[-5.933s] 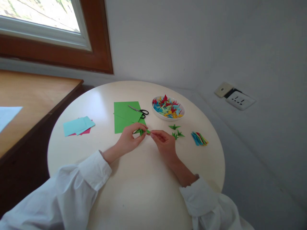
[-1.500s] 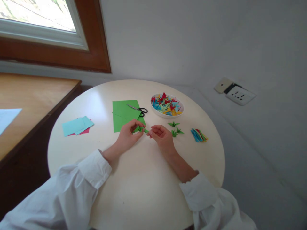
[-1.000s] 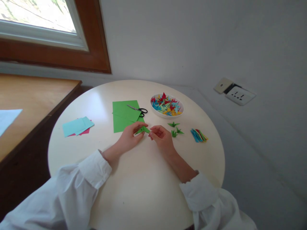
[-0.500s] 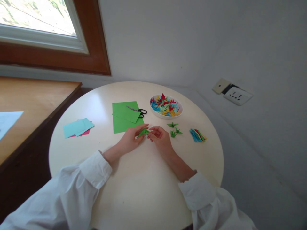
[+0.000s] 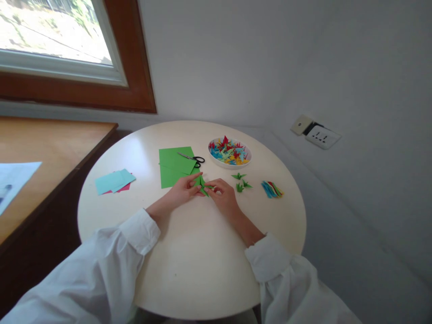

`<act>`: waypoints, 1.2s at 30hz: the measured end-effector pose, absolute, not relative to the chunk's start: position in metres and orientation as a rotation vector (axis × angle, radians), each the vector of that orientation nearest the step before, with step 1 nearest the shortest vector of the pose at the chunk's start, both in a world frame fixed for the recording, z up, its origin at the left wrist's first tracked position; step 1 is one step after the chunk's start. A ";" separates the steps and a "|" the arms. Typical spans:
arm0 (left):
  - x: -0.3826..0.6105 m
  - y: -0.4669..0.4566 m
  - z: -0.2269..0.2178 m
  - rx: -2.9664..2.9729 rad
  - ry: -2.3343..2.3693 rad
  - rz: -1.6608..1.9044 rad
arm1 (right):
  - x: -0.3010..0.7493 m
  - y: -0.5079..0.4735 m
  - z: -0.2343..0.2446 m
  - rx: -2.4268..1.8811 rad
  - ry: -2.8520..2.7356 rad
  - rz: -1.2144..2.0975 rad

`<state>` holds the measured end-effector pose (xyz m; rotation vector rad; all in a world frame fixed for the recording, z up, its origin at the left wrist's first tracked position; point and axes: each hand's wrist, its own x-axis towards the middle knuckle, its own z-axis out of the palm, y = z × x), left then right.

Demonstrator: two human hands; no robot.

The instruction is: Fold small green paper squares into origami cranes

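My left hand (image 5: 183, 191) and my right hand (image 5: 223, 198) meet at the middle of the round cream table (image 5: 189, 261). Both pinch a small folded green paper piece (image 5: 202, 184) between their fingertips, just above the tabletop. Each hand's fingers are closed on it. Just right of my right hand lie small folded green paper figures (image 5: 241, 182). Behind my left hand lie flat green paper sheets (image 5: 173, 164).
Black-handled scissors (image 5: 193, 158) rest on the green sheets. A white bowl (image 5: 230, 162) full of coloured folded papers stands behind. Coloured paper strips (image 5: 272, 189) lie at right, blue and pink squares (image 5: 115, 181) at left. A wooden desk (image 5: 50, 153) adjoins on the left.
The camera has pulled back and shifted, so the table looks smaller. My hands have drawn closer together on the green piece, which has turned more upright between the fingertips.
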<state>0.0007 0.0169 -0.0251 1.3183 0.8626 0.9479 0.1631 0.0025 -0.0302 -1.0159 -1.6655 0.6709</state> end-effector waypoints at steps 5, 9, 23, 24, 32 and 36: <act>0.002 0.012 -0.020 1.351 0.903 0.909 | 0.165 0.001 -0.030 -0.971 -1.713 0.536; 0.004 0.008 -0.019 1.383 0.926 0.990 | 0.166 0.001 -0.033 -1.023 -1.673 0.429; 0.012 -0.018 -0.028 1.475 1.014 1.255 | 0.159 -0.022 -0.037 -1.085 -1.649 0.340; 0.012 -0.019 -0.028 1.483 1.013 1.263 | 0.158 -0.025 -0.037 -1.084 -1.652 0.336; 0.013 -0.028 -0.033 1.583 1.023 1.347 | 0.155 -0.041 -0.041 -1.101 -1.655 0.297; 0.013 -0.031 -0.037 1.625 1.062 1.431 | 0.153 -0.046 -0.044 -1.112 -1.653 0.278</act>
